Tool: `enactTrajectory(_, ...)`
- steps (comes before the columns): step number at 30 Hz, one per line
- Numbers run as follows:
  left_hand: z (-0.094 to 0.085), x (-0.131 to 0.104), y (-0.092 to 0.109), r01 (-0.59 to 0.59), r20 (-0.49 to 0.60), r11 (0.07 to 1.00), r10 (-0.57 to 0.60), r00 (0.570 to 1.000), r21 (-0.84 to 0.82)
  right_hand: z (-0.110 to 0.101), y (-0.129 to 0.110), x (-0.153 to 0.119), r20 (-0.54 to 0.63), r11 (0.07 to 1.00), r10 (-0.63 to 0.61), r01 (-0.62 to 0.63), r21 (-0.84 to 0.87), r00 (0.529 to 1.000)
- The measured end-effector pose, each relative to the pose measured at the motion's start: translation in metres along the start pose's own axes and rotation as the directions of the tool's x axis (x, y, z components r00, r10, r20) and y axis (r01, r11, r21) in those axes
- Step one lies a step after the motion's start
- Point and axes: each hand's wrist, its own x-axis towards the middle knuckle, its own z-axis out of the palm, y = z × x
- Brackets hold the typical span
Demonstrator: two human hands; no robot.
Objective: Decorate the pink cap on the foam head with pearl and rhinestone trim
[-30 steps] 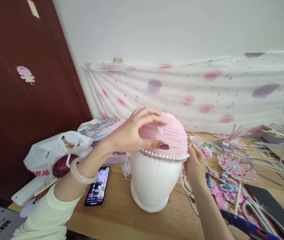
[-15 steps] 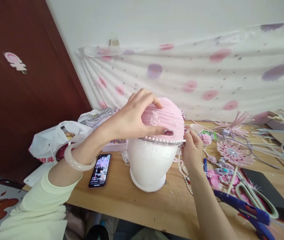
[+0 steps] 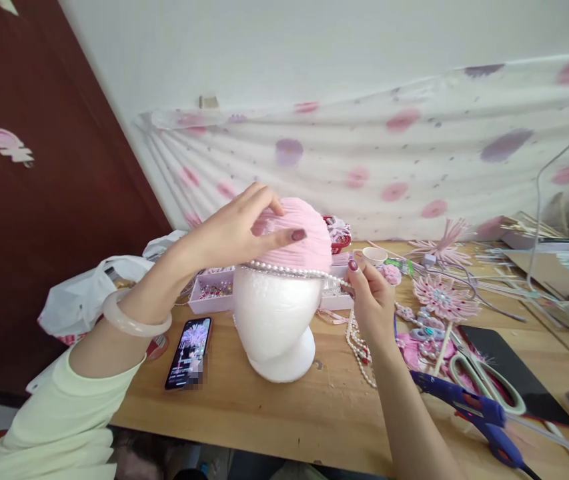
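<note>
A white foam mannequin head (image 3: pixel 277 313) stands on the wooden table, wearing a ribbed pink cap (image 3: pixel 309 230). Along the cap's lower edge runs a pearl strand (image 3: pixel 284 269). My left hand (image 3: pixel 237 223) grips the cap from the left, thumb across its front and fingers arched over its side. To the right of the head, my right hand (image 3: pixel 374 297) is closed in a pinch on the end of the pearl strand, pulled taut away from the cap. More bead strings (image 3: pixel 357 340) hang or lie below that hand.
A lit phone (image 3: pixel 188 353) lies left of the head, near a bead box (image 3: pixel 211 292) and a white plastic bag (image 3: pixel 89 297). On the right are a blue glue gun (image 3: pixel 469 400), scissors (image 3: pixel 489 383), a pink flower (image 3: pixel 447 298) and a black tablet-like slab (image 3: pixel 519 373).
My right hand has drawn away from the cap's edge, stretching a length of pearl strand between them. The foam head has turned and the view has shifted. My left hand stays on the cap.
</note>
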Motion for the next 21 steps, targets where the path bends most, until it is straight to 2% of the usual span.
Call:
enactTrajectory(4, -0.004, 0.007, -0.007, -0.035, 0.036, 0.999, 0.036, 0.999, -0.031, -0.013, -0.02, -0.014, 0.124, 1.0, -0.027, 0.028, -0.008, 0.992)
enactTrajectory(8, -0.003, 0.009, -0.014, -0.068, 0.068, 0.995, 0.073, 0.995, -0.069, -0.021, -0.038, -0.028, 0.344, 0.994, -0.027, 0.063, -0.093, 0.938)
enactTrajectory(10, -0.005, 0.009, -0.018, -0.069, 0.088, 0.992, 0.078, 0.993, -0.108, -0.019, -0.04, -0.035, 0.391, 0.992, 0.016, 0.034, -0.121, 0.92)
enactTrajectory(15, -0.013, 0.009, -0.014, -0.058, 0.139, 0.995, 0.068, 0.988, -0.077, -0.005, -0.033, -0.041, 0.385, 0.993, 0.115, -0.089, -0.083, 0.916)
enactTrajectory(18, -0.012, 0.006, -0.001, -0.068, 0.158, 0.997, 0.064, 0.985, 0.02, 0.001, -0.029, -0.04, 0.377, 0.997, 0.07, -0.054, -0.052, 0.923)
enactTrajectory(21, -0.006, -0.002, 0.014, -0.026, 0.166, 0.993, 0.007, 0.986, 0.112, 0.003, -0.027, -0.038, 0.352, 0.999, -0.005, 0.02, -0.038, 0.936)
